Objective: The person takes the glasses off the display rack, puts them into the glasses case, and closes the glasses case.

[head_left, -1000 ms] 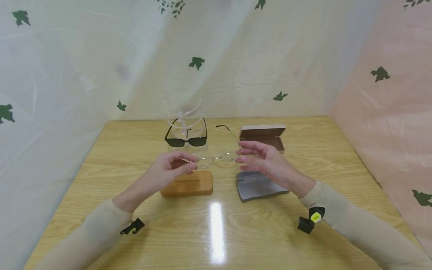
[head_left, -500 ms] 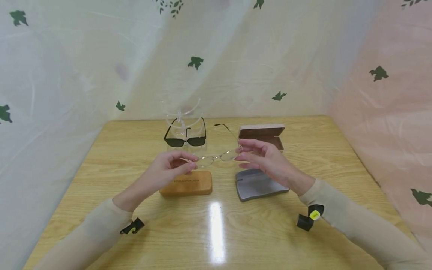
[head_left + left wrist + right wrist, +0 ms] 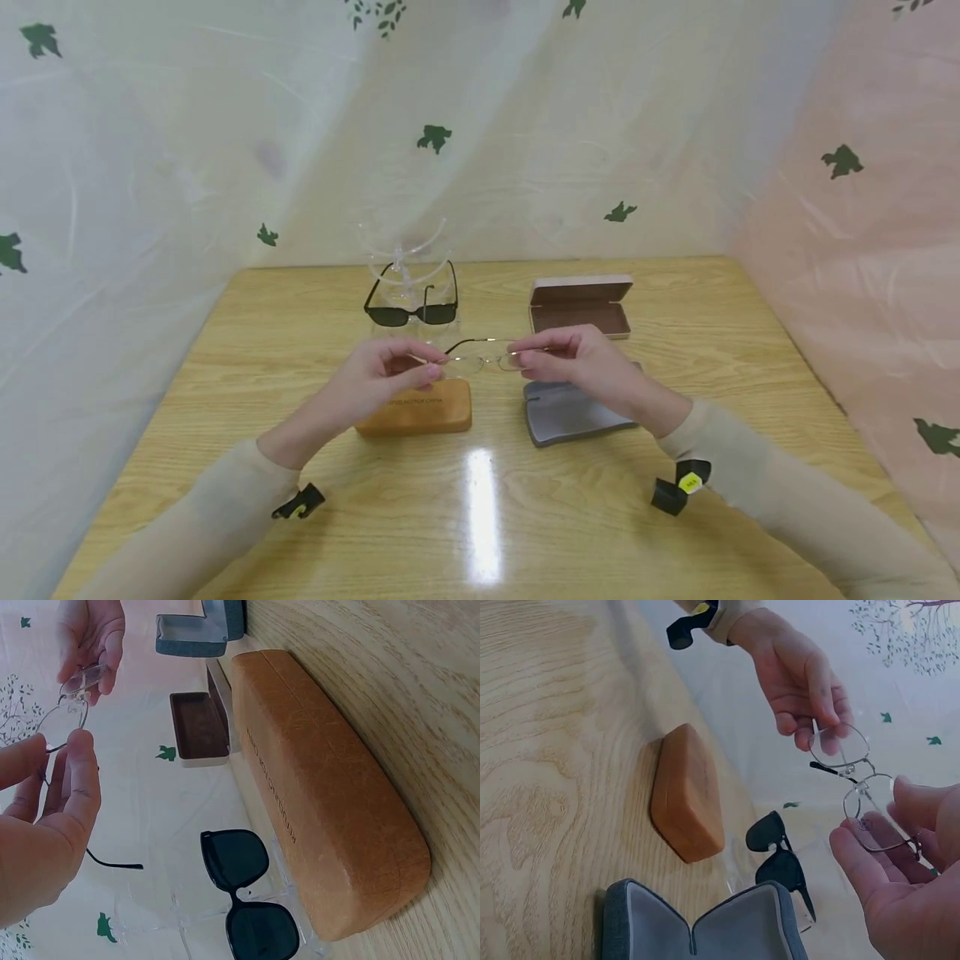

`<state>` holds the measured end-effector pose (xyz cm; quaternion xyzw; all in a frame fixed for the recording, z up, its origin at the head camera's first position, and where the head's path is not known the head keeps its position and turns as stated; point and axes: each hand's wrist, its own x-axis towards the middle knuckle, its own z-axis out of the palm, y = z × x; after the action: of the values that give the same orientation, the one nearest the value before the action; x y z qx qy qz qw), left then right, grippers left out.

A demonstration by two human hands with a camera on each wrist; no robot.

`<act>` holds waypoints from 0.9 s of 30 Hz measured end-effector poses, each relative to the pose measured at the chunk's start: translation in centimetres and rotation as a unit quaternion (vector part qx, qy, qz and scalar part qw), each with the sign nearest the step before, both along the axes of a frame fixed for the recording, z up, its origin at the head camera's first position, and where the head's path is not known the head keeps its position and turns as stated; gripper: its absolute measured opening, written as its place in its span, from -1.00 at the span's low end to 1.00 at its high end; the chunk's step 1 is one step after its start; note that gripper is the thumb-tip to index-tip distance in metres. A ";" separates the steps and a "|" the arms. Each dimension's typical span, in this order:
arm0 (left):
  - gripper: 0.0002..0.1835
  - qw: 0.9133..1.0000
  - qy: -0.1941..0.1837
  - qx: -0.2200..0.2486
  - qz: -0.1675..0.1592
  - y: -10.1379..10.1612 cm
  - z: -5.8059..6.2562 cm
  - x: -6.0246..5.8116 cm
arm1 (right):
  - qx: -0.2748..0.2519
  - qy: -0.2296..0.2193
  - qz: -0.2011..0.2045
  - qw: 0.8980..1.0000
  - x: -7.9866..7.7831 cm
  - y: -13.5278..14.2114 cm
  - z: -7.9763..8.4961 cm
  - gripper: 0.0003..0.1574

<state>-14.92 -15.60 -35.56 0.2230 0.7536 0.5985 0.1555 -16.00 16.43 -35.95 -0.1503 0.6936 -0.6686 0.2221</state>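
Observation:
A pair of thin metal-framed eyeglasses (image 3: 487, 360) is held up above the table between both hands. My left hand (image 3: 375, 371) pinches the left end of the frame between thumb and fingers. At the other end, my right hand (image 3: 592, 371) grips the rim and hinge area, seen closely in the right wrist view. One temple (image 3: 462, 341) lies folded behind the lenses, its dark tip towards the left hand. The other temple (image 3: 114, 864) sticks out away from the lenses. Fingers hide parts of the frame ends.
A tan glasses case (image 3: 420, 410) sits below the left hand. The grey case (image 3: 656, 922) stands open below the right hand. Behind it is an open brown-lined case (image 3: 581, 318). Black sunglasses (image 3: 390, 317) rest on a clear display stand (image 3: 405, 271) at the back left.
The right temple, which pointed towards the back, has swung inward and lies behind the lenses. My right hand's fingers have closed together near the frame; the left hand has barely moved.

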 end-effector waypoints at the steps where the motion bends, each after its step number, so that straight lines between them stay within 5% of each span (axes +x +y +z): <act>1: -0.77 1.000 0.001 0.002 -0.002 0.0 0.0 0.0 | -0.002 0.002 0.004 1.000 0.0 -0.1 0.1 -0.43; 6: -0.77 1.000 0.001 -0.001 0.003 -0.2 0.1 0.0 | -0.017 -0.002 0.005 1.000 -0.1 -0.3 0.1 -0.30; 21: -0.73 1.000 -0.009 0.006 0.000 -0.7 0.6 0.2 | -0.057 -0.043 0.082 0.994 -0.4 0.6 -0.4 -0.42; 27: -0.53 1.000 -0.002 0.013 -0.009 -0.9 0.6 0.2 | -0.070 -0.047 0.099 0.991 -0.5 0.7 -0.3 -0.40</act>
<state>-14.71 -16.46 -34.99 0.2306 0.7433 0.6075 0.1589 -16.45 17.09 -36.21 -0.2020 0.6156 -0.6964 0.3088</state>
